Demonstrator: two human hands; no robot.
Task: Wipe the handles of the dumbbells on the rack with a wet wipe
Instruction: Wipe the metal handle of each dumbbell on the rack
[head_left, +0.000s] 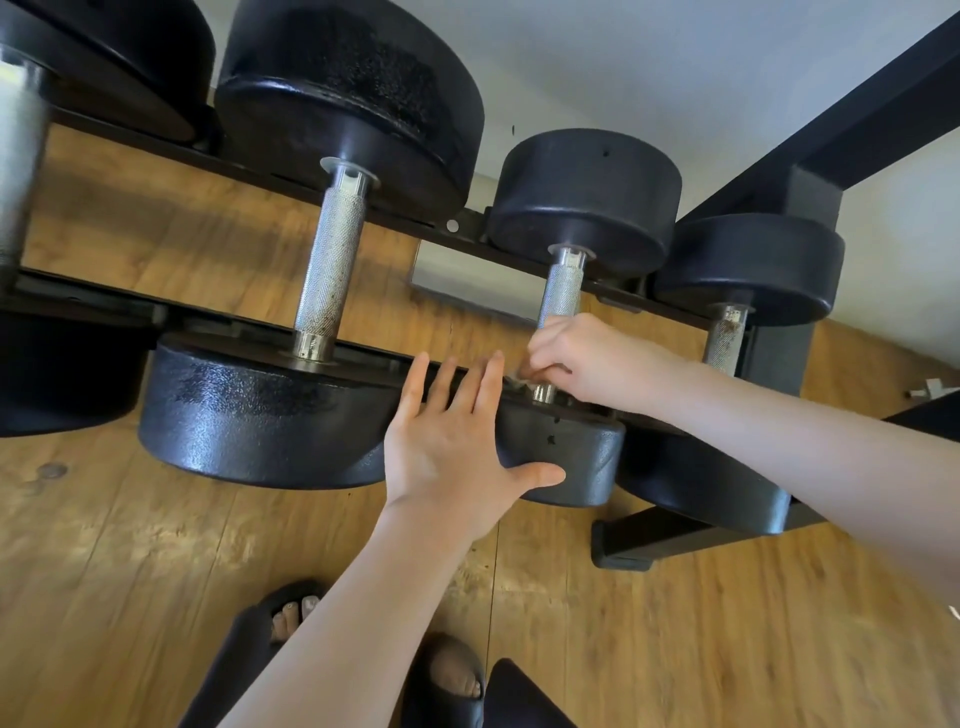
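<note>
Head view: left hand (457, 447) lies flat with fingers straight, bracing the near weight head (561, 457) of the middle dumbbell; right hand (587, 358) curls round its handle (563, 291) low down, pinching a barely visible wet wipe (517, 382); judged best to twist and draw up the knurling; larger dumbbell (332, 265) left, smaller one (727, 338) crowding right, all on the rack (857, 124) over a wooden floor (156, 571)

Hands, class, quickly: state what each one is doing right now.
Left hand: open, fingers straight, resting against the near dumbbell head.
Right hand: closed round the dumbbell handle, with a wet wipe just visible under its fingers.
</note>
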